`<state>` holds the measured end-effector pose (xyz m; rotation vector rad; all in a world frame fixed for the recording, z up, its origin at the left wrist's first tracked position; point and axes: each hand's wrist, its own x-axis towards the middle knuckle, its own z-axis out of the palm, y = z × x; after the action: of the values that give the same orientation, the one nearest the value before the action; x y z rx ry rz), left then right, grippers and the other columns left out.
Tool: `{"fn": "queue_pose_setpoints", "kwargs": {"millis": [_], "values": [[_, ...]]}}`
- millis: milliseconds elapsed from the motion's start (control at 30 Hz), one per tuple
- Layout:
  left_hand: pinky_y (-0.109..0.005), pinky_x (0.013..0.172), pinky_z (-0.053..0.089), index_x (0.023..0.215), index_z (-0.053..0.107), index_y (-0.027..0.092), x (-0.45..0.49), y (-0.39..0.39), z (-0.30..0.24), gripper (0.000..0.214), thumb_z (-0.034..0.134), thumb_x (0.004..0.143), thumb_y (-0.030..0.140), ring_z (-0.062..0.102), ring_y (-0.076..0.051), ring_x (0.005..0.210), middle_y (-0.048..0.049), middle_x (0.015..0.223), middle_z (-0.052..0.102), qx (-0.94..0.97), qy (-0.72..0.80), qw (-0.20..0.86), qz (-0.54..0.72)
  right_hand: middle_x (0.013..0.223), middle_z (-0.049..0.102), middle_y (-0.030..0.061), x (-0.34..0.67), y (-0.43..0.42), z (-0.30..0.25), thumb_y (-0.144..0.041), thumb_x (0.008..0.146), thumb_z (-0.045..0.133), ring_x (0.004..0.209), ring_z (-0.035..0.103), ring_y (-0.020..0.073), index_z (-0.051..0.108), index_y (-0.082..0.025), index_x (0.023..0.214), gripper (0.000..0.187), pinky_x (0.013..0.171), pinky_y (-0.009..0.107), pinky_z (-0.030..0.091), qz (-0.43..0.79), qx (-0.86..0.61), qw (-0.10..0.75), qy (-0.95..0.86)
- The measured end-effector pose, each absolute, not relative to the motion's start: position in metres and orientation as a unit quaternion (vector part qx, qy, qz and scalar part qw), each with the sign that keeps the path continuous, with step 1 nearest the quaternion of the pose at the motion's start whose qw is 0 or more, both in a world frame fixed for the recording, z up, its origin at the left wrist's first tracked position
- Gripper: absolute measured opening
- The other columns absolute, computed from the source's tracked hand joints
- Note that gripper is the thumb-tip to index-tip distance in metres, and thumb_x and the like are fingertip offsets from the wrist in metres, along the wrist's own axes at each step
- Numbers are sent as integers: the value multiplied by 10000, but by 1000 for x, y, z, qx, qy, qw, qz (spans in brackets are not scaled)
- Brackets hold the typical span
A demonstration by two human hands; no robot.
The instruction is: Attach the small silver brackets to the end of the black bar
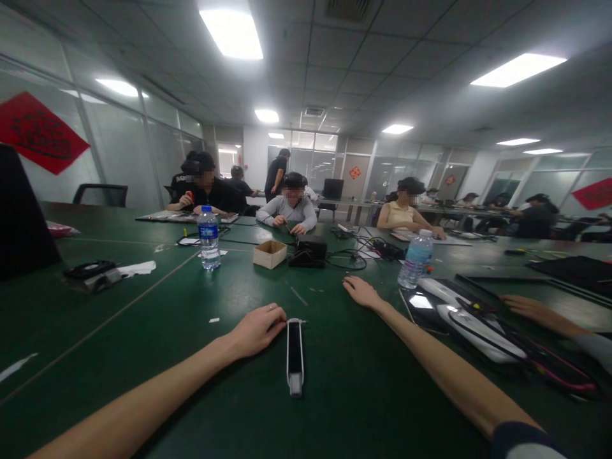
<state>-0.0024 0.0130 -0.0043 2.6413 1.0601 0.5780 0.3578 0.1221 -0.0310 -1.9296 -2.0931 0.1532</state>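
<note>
My left hand point(258, 328) rests on the green table point(191, 357), fingers curled loosely beside the top end of a narrow black and white bar-shaped device point(295, 352) that lies lengthways in front of me. I cannot make out whether the fingertips pinch it or only touch it. My right hand point(362, 291) lies flat on the table further out, fingers stretched forward, holding nothing. It is a short way left of a clear water bottle point(415, 258).
A small cardboard box point(269, 254), a black device with cables point(308, 250) and a second water bottle point(209, 238) stand mid-table. White and black parts with cables point(471, 325) lie at right, where another person's hand point(530, 309) rests. Several people sit at the far side.
</note>
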Motion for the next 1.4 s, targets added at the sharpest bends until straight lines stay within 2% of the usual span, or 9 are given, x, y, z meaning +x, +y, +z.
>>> {"fn": "queue_pose_setpoints", "kwargs": {"millis": [333, 500, 633, 733, 833, 933, 1033, 1200, 1400], "values": [[-295, 740, 458, 979, 575, 193, -2, 14, -5, 153, 440, 959, 262, 576, -187, 839, -45, 960, 592, 905, 363, 108, 194, 1351, 567, 131, 286, 54, -30, -366, 970, 430, 1309, 467, 247, 578, -139, 1294, 422, 1115, 384, 340, 83, -517, 220, -823], [-296, 741, 459, 970, 576, 189, 0, 13, -3, 149, 445, 955, 259, 575, -189, 836, -49, 961, 591, 905, 364, 104, 192, 1406, 518, 128, 270, 40, -26, -428, 941, 483, 1343, 425, 246, 545, -143, 1339, 493, 1133, 392, 316, 87, -477, 240, -841], [-290, 727, 455, 980, 582, 190, -1, 13, -3, 153, 450, 960, 264, 578, -188, 839, -46, 963, 594, 906, 362, 110, 190, 1452, 465, 111, 294, 60, -23, -507, 979, 344, 1381, 359, 227, 489, -157, 1389, 558, 1144, 391, 273, 47, -545, 248, -799], [-288, 733, 451, 975, 583, 186, -2, 14, -4, 145, 457, 959, 257, 579, -187, 841, -43, 955, 596, 907, 360, 105, 192, 1504, 384, 126, 331, 85, -16, -474, 1001, 264, 1414, 286, 223, 430, -136, 1427, 569, 1153, 370, 209, -4, -712, 168, -682], [-281, 727, 448, 981, 580, 188, -2, 14, -5, 136, 465, 958, 257, 576, -180, 825, -39, 946, 594, 906, 363, 105, 189, 1498, 307, 275, 364, 106, -10, -499, 992, 224, 1416, 238, 361, 379, -8, 1429, 675, 1117, 530, 193, 9, -792, 130, -597], [-275, 718, 449, 980, 581, 190, -2, 14, -5, 139, 464, 961, 263, 574, -175, 820, -38, 951, 596, 904, 367, 113, 185, 1429, 359, 350, 374, 118, -11, -520, 982, 207, 1367, 319, 417, 374, 54, 1410, 735, 1066, 568, 254, 44, -819, 92, -565], [-276, 714, 449, 980, 581, 192, -1, 14, -4, 135, 467, 957, 261, 576, -175, 819, -35, 947, 599, 904, 369, 113, 186, 1485, 307, 308, 358, 117, -21, -560, 968, 249, 1406, 260, 388, 319, 20, 1457, 761, 1107, 512, 219, 64, -787, 71, -609], [-285, 741, 456, 981, 585, 190, -1, 14, -4, 142, 457, 950, 241, 580, -181, 848, -45, 967, 604, 907, 363, 103, 187, 1585, 211, 107, 319, 92, -37, -635, 946, 264, 1469, 94, 299, 192, -176, 1539, 753, 1168, 434, 120, 92, -643, 65, -757], [-282, 747, 458, 1003, 587, 193, -1, 10, 1, 143, 462, 955, 244, 580, -180, 867, -46, 990, 606, 902, 379, 115, 170, 1466, 452, 110, 330, 109, -3, -376, 1001, 275, 1355, 403, 242, 330, -169, 1490, 534, 1097, 340, 313, -11, -635, 123, -762]]}}
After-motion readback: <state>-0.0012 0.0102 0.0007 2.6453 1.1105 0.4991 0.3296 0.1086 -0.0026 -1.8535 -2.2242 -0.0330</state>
